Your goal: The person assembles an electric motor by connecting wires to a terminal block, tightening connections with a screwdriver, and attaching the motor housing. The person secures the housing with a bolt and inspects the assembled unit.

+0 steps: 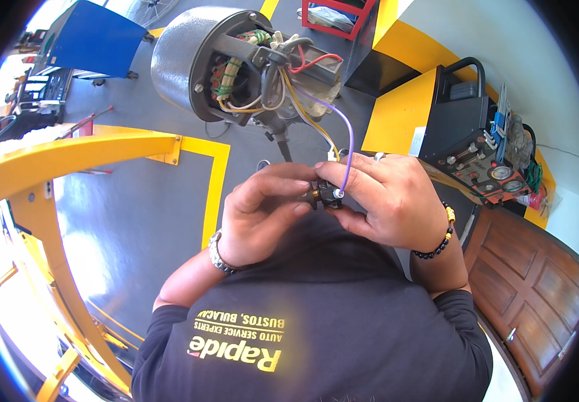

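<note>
In front of my chest, both hands hold a small black electrical part with a brass-coloured stem (pixel 328 194), which looks like a switch. My left hand (pixel 262 208) pinches its stem side between thumb and fingers. The thumb and fingers of my right hand (pixel 386 201) close around the black body. A purple wire (pixel 351 134) ends in a terminal on this part and arches up to an opened grey motor housing (pixel 185 63). Green-tied windings (pixel 229 77) show inside the housing. A white connector (pixel 332 155) on yellow and white wires hangs beside my right fingers.
A yellow metal frame (pixel 82 157) curves along the left, with a blue cabinet (pixel 95 40) beyond it. On the right stand a black machine with gauges and cables (pixel 480 144) and a brown wooden door (pixel 530 295). A red rack (pixel 339 30) sits at the back.
</note>
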A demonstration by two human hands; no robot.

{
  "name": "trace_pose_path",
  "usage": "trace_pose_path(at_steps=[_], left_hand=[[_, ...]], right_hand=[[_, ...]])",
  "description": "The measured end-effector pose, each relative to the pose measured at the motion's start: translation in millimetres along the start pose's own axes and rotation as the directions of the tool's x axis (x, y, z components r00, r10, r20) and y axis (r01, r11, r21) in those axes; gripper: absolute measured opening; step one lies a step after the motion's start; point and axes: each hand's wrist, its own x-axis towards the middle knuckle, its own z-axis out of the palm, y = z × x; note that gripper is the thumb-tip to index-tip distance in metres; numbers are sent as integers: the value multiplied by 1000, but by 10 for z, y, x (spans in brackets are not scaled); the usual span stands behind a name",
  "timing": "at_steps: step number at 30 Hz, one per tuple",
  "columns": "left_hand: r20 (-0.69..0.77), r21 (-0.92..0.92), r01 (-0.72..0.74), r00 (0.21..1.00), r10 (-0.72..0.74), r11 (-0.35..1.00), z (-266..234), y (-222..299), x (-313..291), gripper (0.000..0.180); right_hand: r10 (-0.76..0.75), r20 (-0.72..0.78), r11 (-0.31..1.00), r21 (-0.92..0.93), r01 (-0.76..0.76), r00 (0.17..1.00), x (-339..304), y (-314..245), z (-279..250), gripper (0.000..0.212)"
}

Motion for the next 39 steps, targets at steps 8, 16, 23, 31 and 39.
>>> trace_pose_path(at_steps=[8,16,23,31,39], left_hand=[[60,116,-93,994,87,989,-67,-4,-2,36],[54,-137,22,998,-15,990,-69,-70,-45,40],[73,-98,64,996,-57,993,-45,-63,-20,34],[70,73,155,985,-161,985,-43,47,127,39],[-109,-78,503,854,-509,861,11,-28,49,44]], right_hand=[[-8,-25,999,40,9,1000,-5,6,-6,55],[11,-137,984,180,14,991,-50,63,-190,68],[243,-567,247,821,515,787,-361,149,-965,29],[274,-753,294,658,693,599,220,-202,-919,24],[195,-634,325,762,561,748,791,-220,-732,25]])
